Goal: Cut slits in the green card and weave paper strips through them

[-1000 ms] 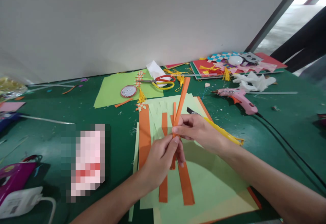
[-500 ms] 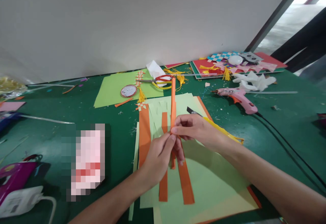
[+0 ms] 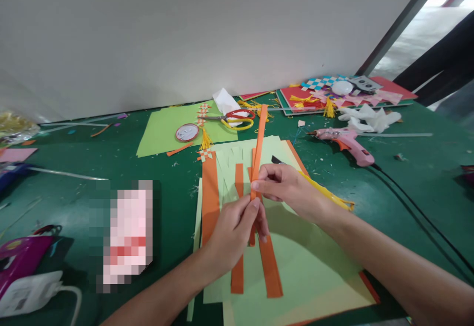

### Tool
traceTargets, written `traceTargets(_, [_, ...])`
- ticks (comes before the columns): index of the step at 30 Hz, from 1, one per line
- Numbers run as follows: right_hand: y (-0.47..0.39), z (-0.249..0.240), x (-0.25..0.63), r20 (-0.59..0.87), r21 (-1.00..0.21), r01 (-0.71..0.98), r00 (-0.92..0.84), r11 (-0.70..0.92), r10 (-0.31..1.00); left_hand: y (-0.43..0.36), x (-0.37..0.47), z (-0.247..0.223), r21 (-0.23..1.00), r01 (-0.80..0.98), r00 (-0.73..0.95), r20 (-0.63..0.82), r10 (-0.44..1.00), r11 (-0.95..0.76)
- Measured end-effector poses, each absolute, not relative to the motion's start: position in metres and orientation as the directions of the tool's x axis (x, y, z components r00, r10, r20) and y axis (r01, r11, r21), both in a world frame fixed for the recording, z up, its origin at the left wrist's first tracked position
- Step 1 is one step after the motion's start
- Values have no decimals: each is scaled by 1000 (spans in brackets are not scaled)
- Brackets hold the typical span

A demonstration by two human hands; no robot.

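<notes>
A narrow orange paper strip [image 3: 261,136] stands up between my hands, its top leaning slightly right. My left hand [image 3: 239,220] pinches its lower end between thumb and fingers. Just above, my right hand [image 3: 281,185] grips the same strip with thumb and fingertips. Beneath them lie pale green paper sheets [image 3: 311,262] with loose orange strips on top, one at the left [image 3: 237,271] and one slanting right [image 3: 271,271]. A cutter [image 3: 322,187] with a yellow handle lies partly hidden under my right hand.
Scissors [image 3: 237,119] and a round tin [image 3: 187,132] rest on or beside lime green paper [image 3: 159,128]. A pink glue gun [image 3: 346,144] with a black cord lies right. Crafts on red boards [image 3: 392,86] are at the back right; a magenta tool [image 3: 27,259] sits left.
The strip's top has tipped to the right and moved off the scissors' handles. My right hand has shifted slightly, and my left hand is nearly where it was.
</notes>
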State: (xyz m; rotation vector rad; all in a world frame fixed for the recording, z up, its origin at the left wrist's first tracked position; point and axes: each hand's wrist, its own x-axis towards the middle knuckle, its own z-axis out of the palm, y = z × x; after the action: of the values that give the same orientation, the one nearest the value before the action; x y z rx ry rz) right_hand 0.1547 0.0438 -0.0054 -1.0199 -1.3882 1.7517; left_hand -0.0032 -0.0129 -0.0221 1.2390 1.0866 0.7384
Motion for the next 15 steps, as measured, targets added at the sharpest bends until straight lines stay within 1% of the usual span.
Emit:
traceTargets(7, [43,-10,154,-143,-979,-71,-438,-192,888,-13,-2,-20,972,71,349,-235,907,225])
traceTargets(9, [44,-10,155,-164,-976,-54,-466,-213,869,-13,-2,-19,972,57,344,-235,909,230])
traceTargets(13, [45,-9,158,-221,-964,6,-571,-265,791,-13,-2,-18,970,49,325,-240,915,238])
traceTargets(15, [45,-9,160,-215,-966,8,-574,-257,790,-13,-2,-18,968,60,320,-249,914,242])
